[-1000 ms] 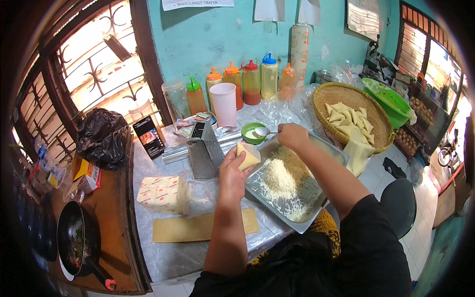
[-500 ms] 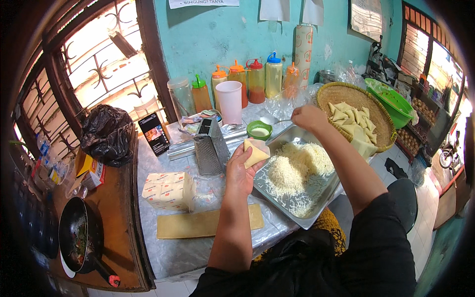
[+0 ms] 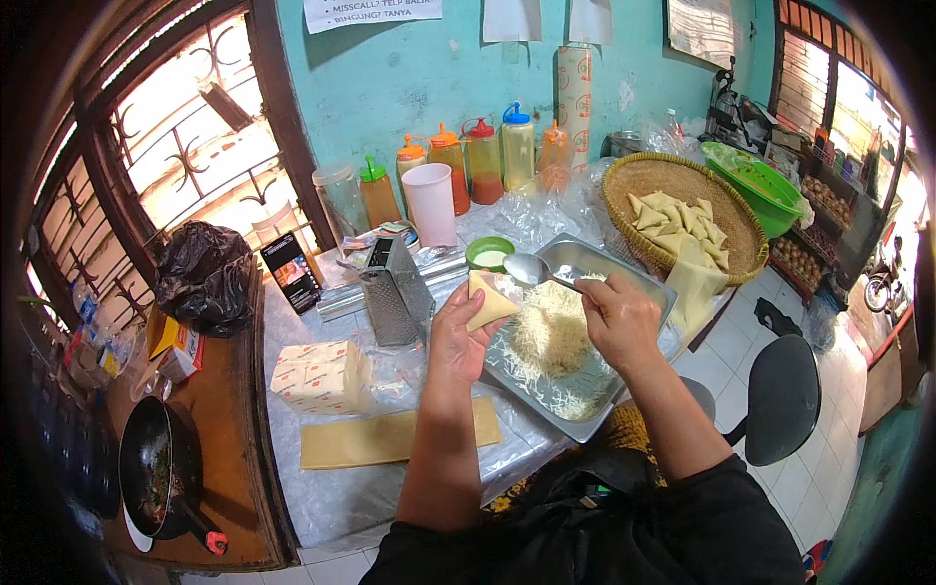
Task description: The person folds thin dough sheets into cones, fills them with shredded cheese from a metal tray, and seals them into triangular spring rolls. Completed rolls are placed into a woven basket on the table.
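My left hand (image 3: pixel 460 334) is closed round a cone-shaped folded pastry wrapper (image 3: pixel 490 303), its open end facing up and right. In my right hand (image 3: pixel 624 318) is a metal spoon (image 3: pixel 527 269), gripped by its handle, with its bowl just right of the wrapper's opening. Below both hands a metal tray (image 3: pixel 589 425) carries a mound of white grated shreds (image 3: pixel 548 327), probably cheese. Just behind the spoon stands a small green bowl (image 3: pixel 489 254) of white paste or cream. A strip of flat wrapper sheets (image 3: pixel 366 441) lies on the table near my left forearm.
A box grater (image 3: pixel 392 297), a wrapped block (image 3: pixel 320 377) and a propped phone (image 3: pixel 290 270) stand at left. Sauce bottles (image 3: pixel 483 166) and a pink cup (image 3: pixel 430 203) line the wall. A woven basket (image 3: pixel 756 234) of folded triangles sits right; a wok (image 3: pixel 156 468) is far left.
My right hand has come down and nearer from above the tray's far side, bringing the spoon from the green bowl to beside the wrapper. The view has shifted slightly right.
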A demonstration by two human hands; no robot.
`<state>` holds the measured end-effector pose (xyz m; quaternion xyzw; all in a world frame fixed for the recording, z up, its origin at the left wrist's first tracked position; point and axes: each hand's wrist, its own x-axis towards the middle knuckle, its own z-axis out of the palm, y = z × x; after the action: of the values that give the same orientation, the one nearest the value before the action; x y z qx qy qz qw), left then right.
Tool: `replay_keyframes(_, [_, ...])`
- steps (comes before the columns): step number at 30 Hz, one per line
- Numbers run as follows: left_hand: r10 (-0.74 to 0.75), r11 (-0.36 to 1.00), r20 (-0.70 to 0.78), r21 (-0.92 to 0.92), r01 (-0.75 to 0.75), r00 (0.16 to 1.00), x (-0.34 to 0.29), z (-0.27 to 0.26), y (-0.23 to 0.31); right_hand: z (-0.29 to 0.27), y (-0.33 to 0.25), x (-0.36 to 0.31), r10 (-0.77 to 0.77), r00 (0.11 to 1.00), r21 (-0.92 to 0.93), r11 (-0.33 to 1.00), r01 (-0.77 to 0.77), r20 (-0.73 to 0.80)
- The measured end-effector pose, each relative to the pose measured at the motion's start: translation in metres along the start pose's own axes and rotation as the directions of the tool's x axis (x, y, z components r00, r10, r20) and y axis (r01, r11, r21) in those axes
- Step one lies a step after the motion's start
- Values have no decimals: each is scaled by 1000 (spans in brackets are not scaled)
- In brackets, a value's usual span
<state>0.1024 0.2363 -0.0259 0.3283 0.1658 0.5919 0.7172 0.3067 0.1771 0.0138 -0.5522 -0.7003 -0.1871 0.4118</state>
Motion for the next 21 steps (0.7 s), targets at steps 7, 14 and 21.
replay_keyframes(7, [-59, 995, 21, 77, 57, 998, -1, 6, -6, 3, -3, -7, -68, 997, -18, 998, 68, -43])
replay_keyframes(14, [-73, 993, 1, 95, 72, 997, -2, 8, -10, -1, 3, -16, -50, 999, 6, 999, 50, -15])
replay_keyframes(21, [-66, 996, -60, 50, 69, 996, -1, 6, -9, -10, 9, -20, -7, 996, 30, 999, 10, -89])
